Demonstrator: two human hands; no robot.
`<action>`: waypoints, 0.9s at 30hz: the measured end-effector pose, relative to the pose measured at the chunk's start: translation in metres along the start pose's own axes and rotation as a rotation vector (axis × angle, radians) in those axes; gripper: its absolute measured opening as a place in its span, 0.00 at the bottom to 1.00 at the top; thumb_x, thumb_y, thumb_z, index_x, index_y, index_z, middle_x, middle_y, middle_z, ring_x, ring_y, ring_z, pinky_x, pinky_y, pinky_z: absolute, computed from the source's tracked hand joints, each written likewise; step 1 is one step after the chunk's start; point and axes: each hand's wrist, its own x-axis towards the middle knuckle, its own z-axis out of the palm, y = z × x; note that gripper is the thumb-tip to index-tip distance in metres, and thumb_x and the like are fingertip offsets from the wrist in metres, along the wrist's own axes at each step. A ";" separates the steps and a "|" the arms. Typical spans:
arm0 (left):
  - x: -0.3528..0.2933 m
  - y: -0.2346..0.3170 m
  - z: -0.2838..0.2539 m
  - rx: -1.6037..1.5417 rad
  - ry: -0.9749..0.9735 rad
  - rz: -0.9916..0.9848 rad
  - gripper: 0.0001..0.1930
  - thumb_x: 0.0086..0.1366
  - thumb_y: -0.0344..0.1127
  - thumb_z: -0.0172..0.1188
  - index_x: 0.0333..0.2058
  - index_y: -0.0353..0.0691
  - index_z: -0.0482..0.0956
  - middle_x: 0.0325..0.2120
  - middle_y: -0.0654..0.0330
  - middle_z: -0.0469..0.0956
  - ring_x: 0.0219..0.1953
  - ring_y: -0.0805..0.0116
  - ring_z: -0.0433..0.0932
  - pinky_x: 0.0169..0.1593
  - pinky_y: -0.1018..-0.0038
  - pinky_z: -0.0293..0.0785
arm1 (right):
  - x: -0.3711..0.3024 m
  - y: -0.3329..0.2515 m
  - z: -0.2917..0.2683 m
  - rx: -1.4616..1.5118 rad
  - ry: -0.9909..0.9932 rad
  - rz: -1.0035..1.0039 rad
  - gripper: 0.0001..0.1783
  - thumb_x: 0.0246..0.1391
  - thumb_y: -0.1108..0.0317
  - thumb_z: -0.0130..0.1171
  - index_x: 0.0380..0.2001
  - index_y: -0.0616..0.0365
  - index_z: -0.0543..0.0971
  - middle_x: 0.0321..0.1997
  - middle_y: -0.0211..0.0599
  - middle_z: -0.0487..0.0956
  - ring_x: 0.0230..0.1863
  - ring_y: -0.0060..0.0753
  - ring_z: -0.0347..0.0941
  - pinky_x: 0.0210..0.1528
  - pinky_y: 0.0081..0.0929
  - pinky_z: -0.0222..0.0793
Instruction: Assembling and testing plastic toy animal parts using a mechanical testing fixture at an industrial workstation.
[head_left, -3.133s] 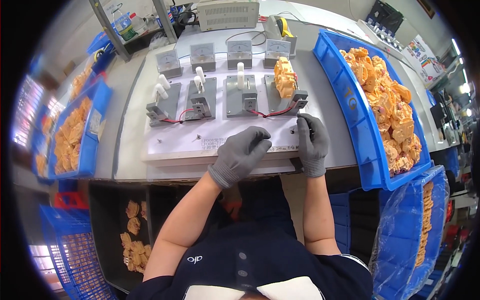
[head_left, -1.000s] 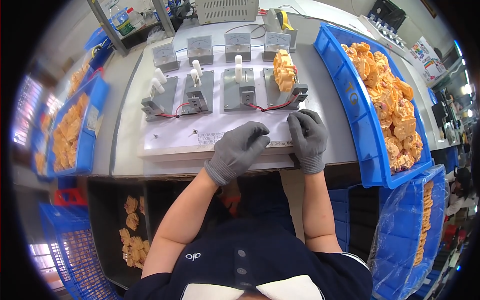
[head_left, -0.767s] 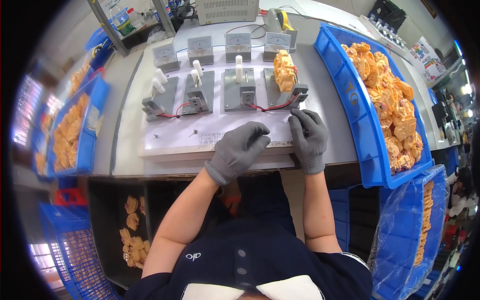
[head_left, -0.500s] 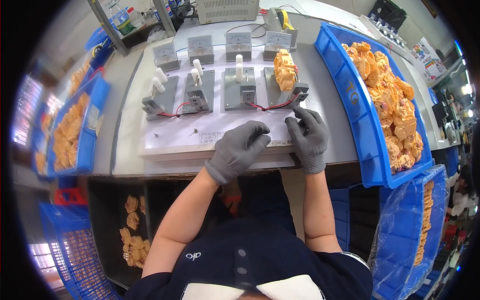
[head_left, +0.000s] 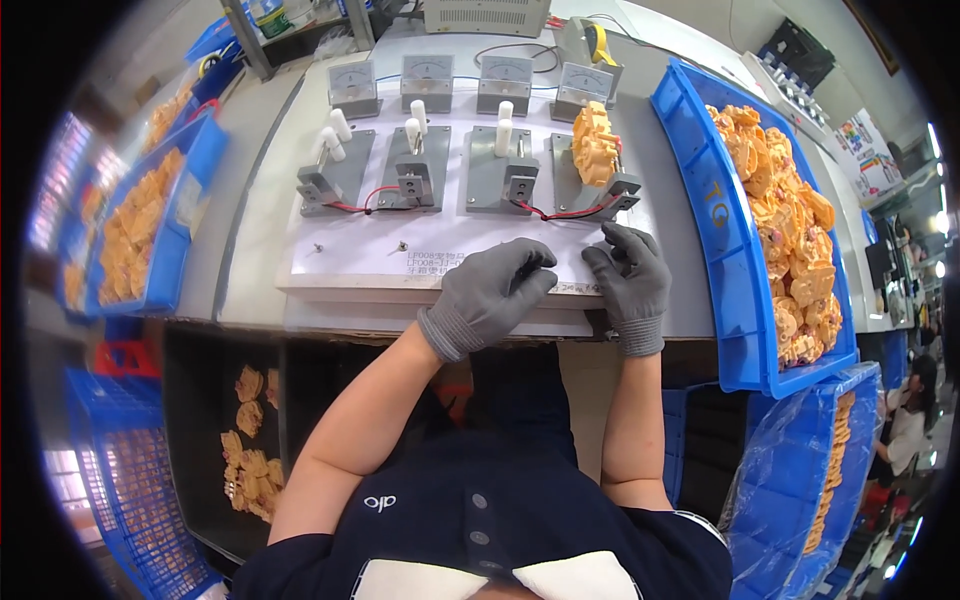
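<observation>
Both my hands wear grey knitted gloves and rest at the front of a white board (head_left: 350,270). My left hand (head_left: 495,295) has loosely bent fingers, thumb apart from them, and nothing visible in it. My right hand (head_left: 632,285) is half curled with a gap between thumb and fingers, also holding nothing visible. Just beyond it, a yellow-orange plastic part (head_left: 595,145) sits upright on the rightmost grey test fixture (head_left: 570,195). The other fixtures, such as the left one (head_left: 345,170), carry white pegs and no part. Behind them stands a row of analog meters (head_left: 505,82).
A blue bin (head_left: 715,230) heaped with similar parts stands at the right, another blue bin (head_left: 190,215) at the left. A dark crate (head_left: 200,400) with loose parts and a plastic-lined blue crate (head_left: 780,480) sit below the table edge. A beige powered box (head_left: 480,15) stands at the back.
The view has shifted slightly, so the fixtures appear farther right. My hands keep nearly the same pose; the part stays on the rightmost fixture.
</observation>
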 end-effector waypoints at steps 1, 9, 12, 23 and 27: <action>0.000 0.000 0.000 0.002 -0.003 0.031 0.12 0.60 0.39 0.55 0.38 0.37 0.73 0.27 0.55 0.76 0.28 0.65 0.75 0.35 0.73 0.71 | 0.000 -0.002 -0.001 -0.005 -0.012 -0.006 0.20 0.39 0.71 0.67 0.40 0.61 0.78 0.36 0.32 0.76 0.33 0.22 0.69 0.36 0.19 0.68; 0.006 -0.003 0.018 -0.237 0.086 -0.031 0.19 0.57 0.38 0.57 0.46 0.38 0.69 0.33 0.55 0.73 0.32 0.65 0.73 0.36 0.75 0.71 | 0.004 0.005 -0.006 0.068 -0.084 0.017 0.19 0.40 0.77 0.65 0.40 0.63 0.78 0.36 0.33 0.76 0.34 0.22 0.72 0.38 0.18 0.69; 0.021 0.009 0.035 -0.296 0.115 0.062 0.26 0.55 0.37 0.58 0.51 0.37 0.63 0.39 0.51 0.68 0.38 0.63 0.71 0.39 0.74 0.71 | 0.010 -0.006 -0.013 0.038 -0.135 -0.011 0.16 0.43 0.76 0.63 0.40 0.64 0.78 0.35 0.34 0.78 0.34 0.22 0.73 0.38 0.18 0.69; 0.052 0.001 0.069 -0.427 0.123 0.170 0.33 0.47 0.24 0.57 0.55 0.34 0.60 0.48 0.53 0.66 0.42 0.68 0.69 0.38 0.77 0.70 | 0.089 -0.044 -0.041 -0.008 -0.145 -0.104 0.28 0.50 0.57 0.59 0.52 0.58 0.69 0.35 0.41 0.77 0.35 0.25 0.73 0.38 0.23 0.69; 0.050 -0.006 0.060 -0.581 0.012 0.094 0.33 0.45 0.22 0.55 0.54 0.32 0.61 0.40 0.59 0.71 0.31 0.76 0.68 0.35 0.79 0.68 | 0.114 -0.051 -0.015 -0.303 -0.465 -0.035 0.37 0.42 0.47 0.61 0.55 0.50 0.67 0.36 0.49 0.77 0.36 0.38 0.76 0.38 0.30 0.71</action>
